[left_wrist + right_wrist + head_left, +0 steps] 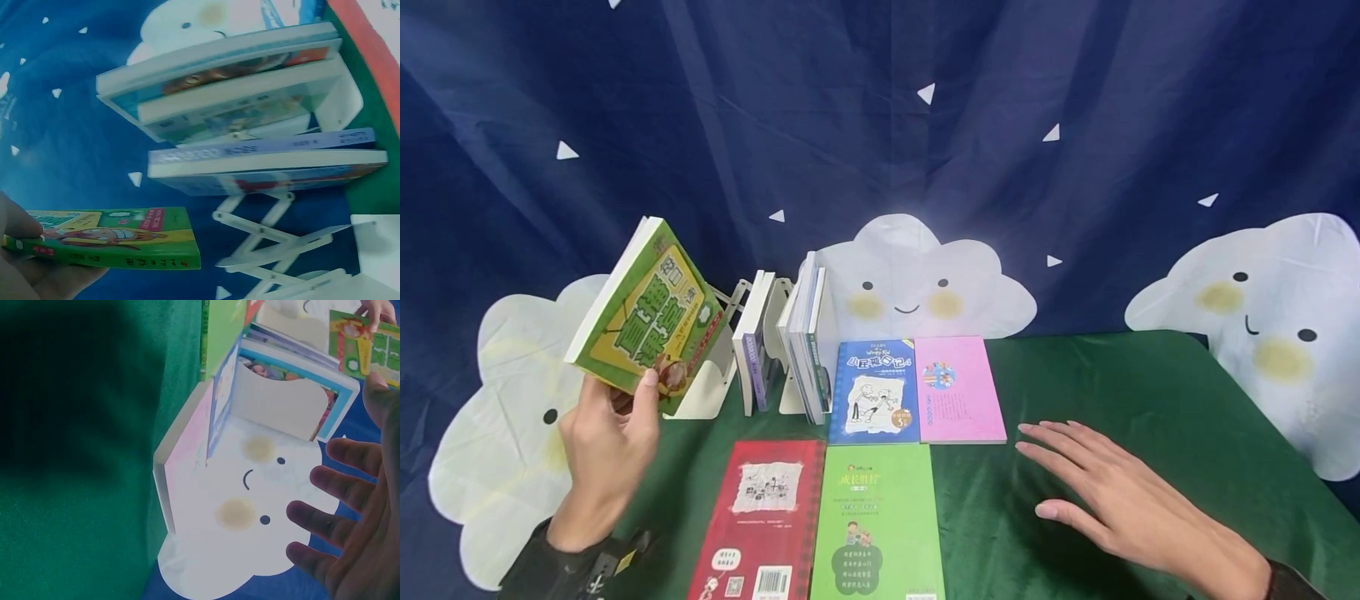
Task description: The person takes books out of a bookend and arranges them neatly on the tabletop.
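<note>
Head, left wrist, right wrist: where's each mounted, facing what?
Head: worn on head, facing forward-down at flat books; left hand, right hand show.
Left wrist: on that wrist, facing standing books and white rack; left hand partly shows.
Right wrist: on that wrist, facing pink book and backdrop; right hand shows, left partly.
Shared by wrist views: held green book.

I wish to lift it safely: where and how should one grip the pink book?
Probably pinch the pink book by its right edge, coming from the right: it lies flat, with the blue book bordering its left and green cloth opposite.
</note>
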Demonstrator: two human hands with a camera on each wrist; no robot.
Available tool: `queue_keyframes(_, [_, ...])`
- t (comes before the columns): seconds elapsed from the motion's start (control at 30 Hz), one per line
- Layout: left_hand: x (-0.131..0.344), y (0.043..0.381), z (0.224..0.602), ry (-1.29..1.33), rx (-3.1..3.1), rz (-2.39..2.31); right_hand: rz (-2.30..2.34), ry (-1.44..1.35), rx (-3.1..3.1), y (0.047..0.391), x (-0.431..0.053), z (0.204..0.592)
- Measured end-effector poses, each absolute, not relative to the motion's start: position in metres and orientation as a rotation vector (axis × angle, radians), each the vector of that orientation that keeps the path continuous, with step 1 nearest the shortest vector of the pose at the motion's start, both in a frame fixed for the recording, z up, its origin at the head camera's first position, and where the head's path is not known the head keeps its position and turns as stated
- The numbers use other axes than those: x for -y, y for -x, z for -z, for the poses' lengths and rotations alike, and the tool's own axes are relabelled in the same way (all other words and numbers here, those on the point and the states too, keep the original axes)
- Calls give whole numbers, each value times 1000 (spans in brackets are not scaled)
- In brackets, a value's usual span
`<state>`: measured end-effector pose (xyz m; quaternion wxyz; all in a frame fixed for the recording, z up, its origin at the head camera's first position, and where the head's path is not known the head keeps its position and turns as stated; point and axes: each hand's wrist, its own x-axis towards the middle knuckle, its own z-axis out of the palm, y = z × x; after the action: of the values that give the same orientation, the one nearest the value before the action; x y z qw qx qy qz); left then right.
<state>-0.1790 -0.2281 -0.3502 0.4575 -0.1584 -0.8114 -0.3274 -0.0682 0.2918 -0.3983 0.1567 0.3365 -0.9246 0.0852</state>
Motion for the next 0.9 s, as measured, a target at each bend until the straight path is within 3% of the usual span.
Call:
queue_keyframes(0.43, [204,150,326,485,1877,891,-274,-950,2602,70,-290,395])
queue_keyframes(0.9, [175,142,328,738,1833,1068,-379,-875,2619,70,-286,393])
